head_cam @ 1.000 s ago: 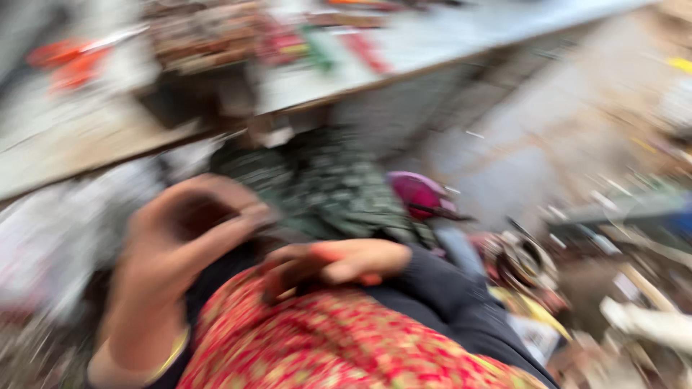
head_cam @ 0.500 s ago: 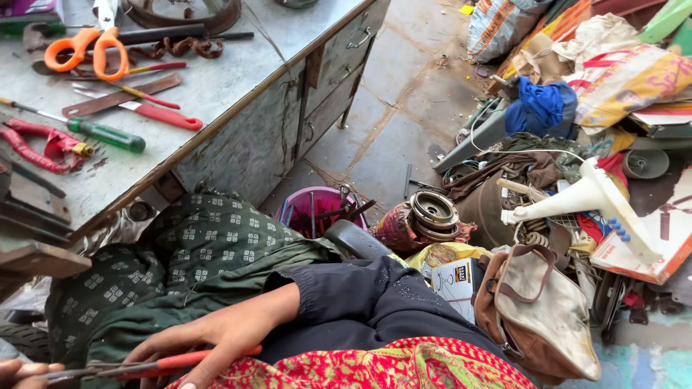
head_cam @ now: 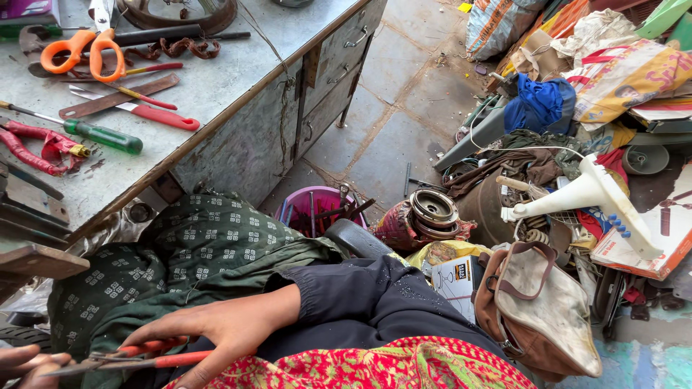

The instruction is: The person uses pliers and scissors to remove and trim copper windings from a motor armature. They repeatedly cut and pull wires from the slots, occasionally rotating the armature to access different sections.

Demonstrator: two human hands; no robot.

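Observation:
My right hand (head_cam: 223,335), in a dark sleeve, reaches left across my lap and grips the red handles of a pair of pliers (head_cam: 144,358). The pliers point left, and their grey jaws end at the fingertips of my left hand (head_cam: 29,362). Only those curled fingers show, in the bottom left corner, and whatever they pinch is hidden. Under both hands lie green patterned cloth (head_cam: 202,245) and red patterned cloth (head_cam: 375,367).
A grey metal workbench (head_cam: 238,79) at the upper left carries orange scissors (head_cam: 76,49), a green-handled screwdriver (head_cam: 101,135) and red-handled tools. On the floor to the right are a purple bucket (head_cam: 317,209) of tools, a motor part (head_cam: 431,210), a white fan stand (head_cam: 591,194) and a brown bag (head_cam: 540,302).
A second ago the view was blurred, with both hands raised in front of me. Now they rest low on my lap, the right one holding the pliers as half a second ago.

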